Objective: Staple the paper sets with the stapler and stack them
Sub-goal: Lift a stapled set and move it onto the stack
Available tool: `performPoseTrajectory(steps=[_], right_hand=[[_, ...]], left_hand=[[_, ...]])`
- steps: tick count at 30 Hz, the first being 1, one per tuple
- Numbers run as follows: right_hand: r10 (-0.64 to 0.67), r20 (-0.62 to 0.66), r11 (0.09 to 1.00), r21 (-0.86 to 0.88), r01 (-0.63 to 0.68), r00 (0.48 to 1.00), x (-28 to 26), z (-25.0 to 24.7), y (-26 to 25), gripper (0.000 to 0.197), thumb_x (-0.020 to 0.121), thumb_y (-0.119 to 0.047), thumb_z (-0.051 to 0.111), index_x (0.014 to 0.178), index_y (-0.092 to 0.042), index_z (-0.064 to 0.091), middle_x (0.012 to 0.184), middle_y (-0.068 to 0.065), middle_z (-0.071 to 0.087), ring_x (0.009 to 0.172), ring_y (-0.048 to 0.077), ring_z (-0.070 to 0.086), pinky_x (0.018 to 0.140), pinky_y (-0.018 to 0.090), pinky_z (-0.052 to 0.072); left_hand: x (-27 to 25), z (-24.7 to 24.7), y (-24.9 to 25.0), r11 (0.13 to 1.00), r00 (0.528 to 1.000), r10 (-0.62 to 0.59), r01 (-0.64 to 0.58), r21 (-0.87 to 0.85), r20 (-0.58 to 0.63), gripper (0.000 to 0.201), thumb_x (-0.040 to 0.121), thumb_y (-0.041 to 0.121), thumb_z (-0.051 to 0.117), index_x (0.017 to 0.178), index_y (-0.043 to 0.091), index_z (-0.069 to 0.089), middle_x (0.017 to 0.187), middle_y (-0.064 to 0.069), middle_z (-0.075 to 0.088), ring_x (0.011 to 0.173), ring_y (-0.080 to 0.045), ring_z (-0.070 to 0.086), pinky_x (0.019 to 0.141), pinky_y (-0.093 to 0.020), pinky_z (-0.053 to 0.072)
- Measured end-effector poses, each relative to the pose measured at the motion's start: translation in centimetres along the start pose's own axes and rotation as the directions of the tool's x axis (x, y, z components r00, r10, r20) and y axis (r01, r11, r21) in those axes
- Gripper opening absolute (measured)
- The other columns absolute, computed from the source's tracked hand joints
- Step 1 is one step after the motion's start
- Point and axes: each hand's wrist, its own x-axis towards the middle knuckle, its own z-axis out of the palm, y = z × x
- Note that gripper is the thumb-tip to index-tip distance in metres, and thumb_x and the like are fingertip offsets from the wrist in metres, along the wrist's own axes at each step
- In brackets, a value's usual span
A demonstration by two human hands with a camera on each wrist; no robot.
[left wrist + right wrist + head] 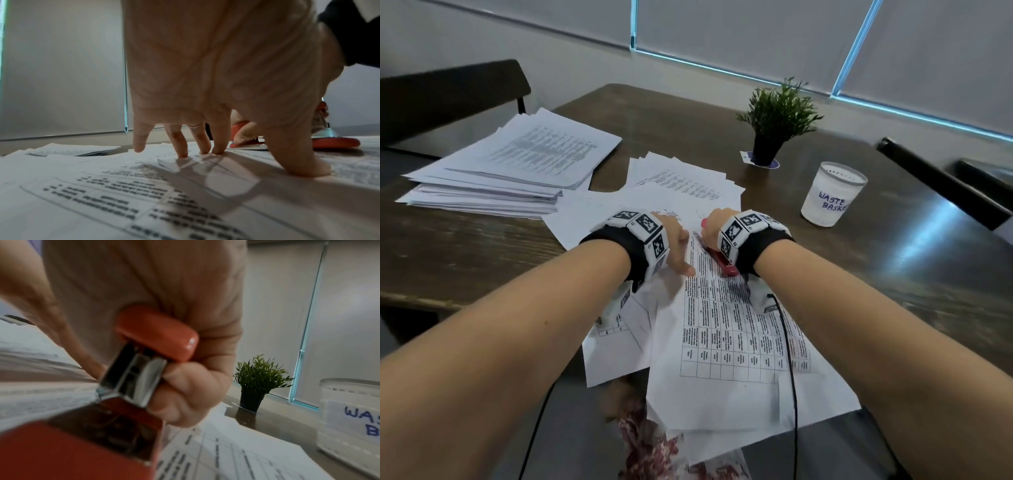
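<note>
A printed paper set (736, 329) with a table on it lies in front of me on the wooden table (465, 246), over other loose sheets. My left hand (676, 245) presses it flat, with straight fingertips (218, 150) and thumb on the paper (144, 186). My right hand (714, 226) grips a red stapler (726, 263) at the set's top edge. The right wrist view shows that hand (185, 386) curled round the stapler (144, 353), palm on its red top. In the left wrist view the stapler (337, 142) sits on the paper's corner.
A tall stack of papers (510, 171) lies at the left. More loose sheets (681, 181) fan out beyond my hands. A small potted plant (774, 126) and a white cup marked "waste basket" (832, 193) stand at the right. Dark chairs (448, 92) flank the table.
</note>
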Motion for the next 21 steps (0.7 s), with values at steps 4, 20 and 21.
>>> performPoseTrajectory(steps=[4,20,21], right_hand=[[0.034,-0.037,0.995,0.096,-0.031,0.999,0.3,0.1,0.5,0.034,0.099,-0.036,0.047,0.123,-0.012,0.049,0.122,0.007,0.06,0.108,0.029,0.059,0.085,0.032,0.044],[0.089,-0.05,0.994,0.063,-0.085,0.995,2.1,0.5,0.0,0.041,0.099,-0.039,0.043,0.125,-0.008,0.05,0.121,0.012,0.057,0.108,0.033,0.057,0.094,0.042,0.048],[0.094,-0.048,0.992,0.087,-0.09,0.994,2.3,0.6,0.0,0.043,0.098,-0.042,0.042,0.125,-0.009,0.048,0.124,0.009,0.057,0.109,0.033,0.057,0.095,0.043,0.047]], left_hand=[[-0.1,-0.3,0.4,0.999,1.0,-0.016,0.017,0.029,-0.021,0.068,0.08,0.058,0.068,0.13,0.013,0.056,0.129,-0.006,0.058,0.12,-0.026,0.053,0.098,-0.037,0.041],[-0.3,-0.8,0.9,0.985,0.999,-0.028,0.022,0.172,0.036,0.077,0.082,0.075,0.048,0.126,0.012,0.058,0.121,-0.01,0.06,0.114,-0.029,0.055,0.092,-0.036,0.043],[-0.3,-0.7,0.7,0.987,0.999,-0.01,0.004,0.158,0.036,0.076,0.082,0.074,0.049,0.125,0.012,0.058,0.121,-0.009,0.06,0.113,-0.029,0.055,0.095,-0.037,0.044]])
